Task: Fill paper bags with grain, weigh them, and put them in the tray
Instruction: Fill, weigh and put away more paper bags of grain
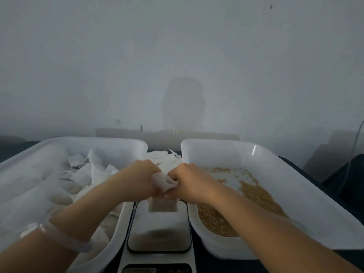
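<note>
The work looks well under way. The white plastic tray (59,146) to the left of the fingers already holds a heap of white paper bags (92,174), while the matching white plastic tray (275,154) to their right is down to a thin, patchy layer of brown grain (256,196), with bare bottom showing at its far end. More bags probably remain to be done: a loose pile of flat white paper bags (163,157) lies just beyond the knuckles.

The bag in hand is a small white paper bag (163,196), crumpled at its top and squarer lower down, where it hangs just above the silver platform of the digital kitchen scale (159,233). The left hand (141,176) and right hand (189,180) meet over it, fingers (157,192) curled closed and pinching its neck from both sides. I judge the mouth is being twisted or folded shut, so weighing and placing in the left tray remain. Whether the bag touches the scale I cannot tell.
</note>
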Demonstrator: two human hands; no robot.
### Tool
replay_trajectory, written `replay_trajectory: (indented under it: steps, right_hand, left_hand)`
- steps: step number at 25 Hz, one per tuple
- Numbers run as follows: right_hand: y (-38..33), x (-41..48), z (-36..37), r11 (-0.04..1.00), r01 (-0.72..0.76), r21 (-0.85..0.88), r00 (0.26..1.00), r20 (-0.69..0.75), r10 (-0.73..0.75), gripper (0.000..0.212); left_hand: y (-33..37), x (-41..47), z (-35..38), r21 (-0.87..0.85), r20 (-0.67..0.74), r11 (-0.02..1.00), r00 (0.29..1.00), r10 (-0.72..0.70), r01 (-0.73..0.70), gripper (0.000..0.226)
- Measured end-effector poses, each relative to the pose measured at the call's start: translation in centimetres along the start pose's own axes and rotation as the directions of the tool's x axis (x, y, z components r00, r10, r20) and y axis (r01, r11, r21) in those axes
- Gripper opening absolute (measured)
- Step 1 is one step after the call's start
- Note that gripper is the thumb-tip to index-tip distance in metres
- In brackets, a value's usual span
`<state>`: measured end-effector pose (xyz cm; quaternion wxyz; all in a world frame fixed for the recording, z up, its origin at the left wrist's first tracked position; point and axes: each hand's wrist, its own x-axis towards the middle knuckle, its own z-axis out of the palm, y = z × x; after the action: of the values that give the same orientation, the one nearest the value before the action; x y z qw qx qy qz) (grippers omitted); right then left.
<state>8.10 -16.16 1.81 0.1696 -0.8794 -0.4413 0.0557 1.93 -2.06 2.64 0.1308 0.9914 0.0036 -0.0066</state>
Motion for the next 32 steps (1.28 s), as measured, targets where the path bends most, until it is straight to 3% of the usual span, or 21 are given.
replay_trajectory:
  steps: [4, 6, 11, 15, 21, 25, 31, 32]
  right_hand:
    - [-0.2, 0.4, 0.9, 0.996, -0.020, -0.088, 0.998, 0.051, 0.024, 0.035]
    - [0.0, 0.4, 1.4, 0.987, -0.027, -0.158, 0.994, 0.097, 0.043, 0.023]
    - [0.1, 0.3, 1.8, 0.986, -0.029, -0.163, 0.994, 0.098, 0.046, 0.008]
    - [-0.1, 0.4, 2.1, 0.985, -0.041, -0.170, 0.993, 0.101, 0.059, 0.024]
    - [-0.7, 0.9, 2.1, 0.956, -0.064, -0.288, 0.984, 0.143, 0.109, 0.040]
    - [0.0, 0.9, 2.6, 0.960, -0.074, -0.269, 0.986, 0.121, 0.110, 0.027]
    - [0.2, 1.0, 3.0, 0.971, -0.100, -0.219, 0.986, 0.111, 0.126, 0.013]
    - [0.4, 0.8, 3.1, 0.980, -0.109, -0.165, 0.986, 0.106, 0.128, 0.022]
  left_hand:
    - [-0.4, 0.5, 0.3, 0.078, 0.056, 0.994, 0.996, 0.073, -0.078, 0.018]
    - [0.0, 0.9, 0.9, 0.133, 0.104, 0.986, 0.991, 0.090, -0.103, 0.008]
    - [-0.5, 1.1, 1.9, 0.126, 0.036, 0.985, 0.993, 0.113, -0.117, 0.006]
    - [-0.9, 0.9, 2.5, 0.257, 0.070, 0.963, 0.996, 0.061, -0.078, 0.022]
    - [-0.5, 1.1, 2.7, 0.272, 0.075, 0.962, 0.997, 0.016, -0.036, 0.009]
    - [-0.5, 1.2, 3.1, 0.341, 0.036, 0.939, 0.999, 0.040, -0.050, 0.011]
    - [-0.5, 0.7, 3.2, 0.232, 0.098, 0.972, 0.995, 0.023, -0.046, 0.017]
    - [-0.7, 0.6, 3.2, 0.186, 0.083, 0.981, 0.996, 0.033, -0.048, 0.014]
